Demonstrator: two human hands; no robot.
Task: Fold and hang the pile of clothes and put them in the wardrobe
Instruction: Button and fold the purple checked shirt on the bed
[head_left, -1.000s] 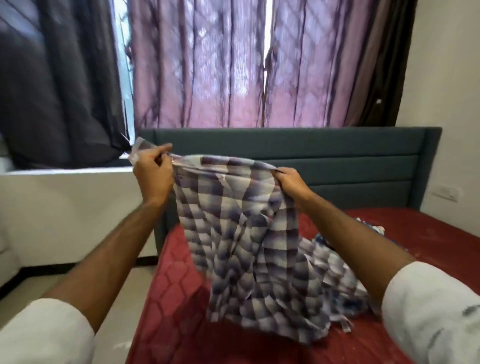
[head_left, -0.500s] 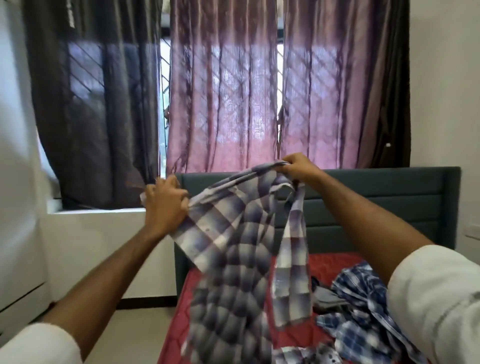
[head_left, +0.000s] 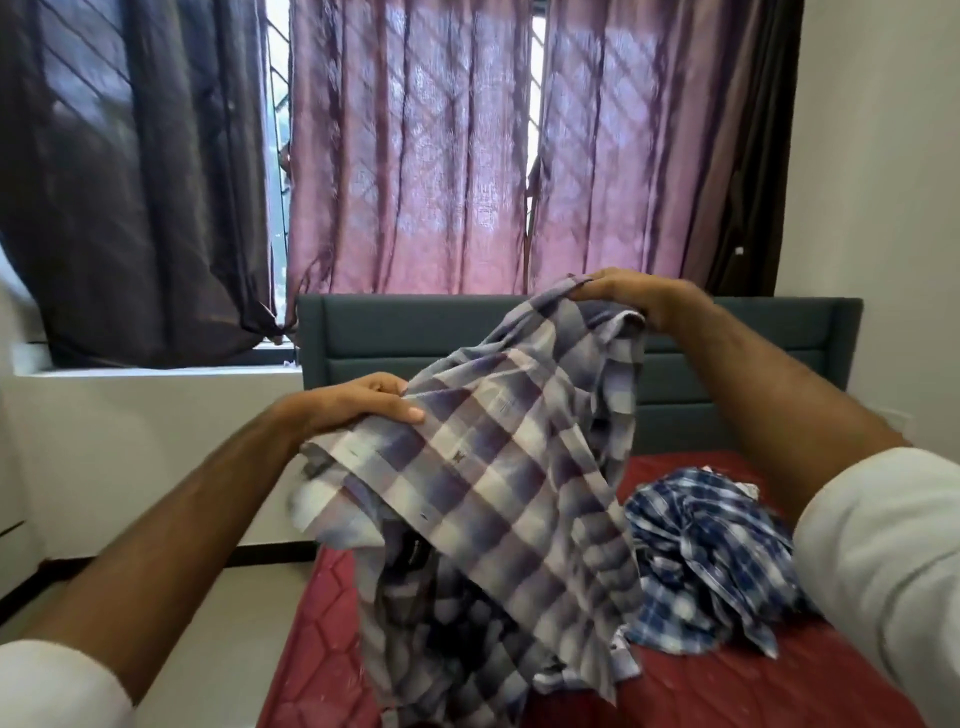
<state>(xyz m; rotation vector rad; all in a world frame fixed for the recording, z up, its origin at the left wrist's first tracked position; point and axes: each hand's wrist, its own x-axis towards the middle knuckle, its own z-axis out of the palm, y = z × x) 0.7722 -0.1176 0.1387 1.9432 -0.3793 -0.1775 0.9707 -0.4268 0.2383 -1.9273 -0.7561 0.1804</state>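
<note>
Hands' grip: left hand (head_left: 363, 410), right hand (head_left: 618, 296) grasping checked shirt (head_left: 498, 467) above red mattress (head_left: 727, 675).

Purple-and-white checked shirt (head_left: 498, 467), blue-and-white plaid shirt (head_left: 711, 551), red quilted mattress (head_left: 727, 686), mauve curtain (head_left: 410, 156).

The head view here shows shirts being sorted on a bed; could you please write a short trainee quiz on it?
1. True or false: both hands hold the purple checked shirt.
2. Which hand is higher: A left, B right?
3. Fill in: the blue checked shirt lies crumpled on the red ____.

Key: 1 true; 2 B; 3 mattress.
</note>
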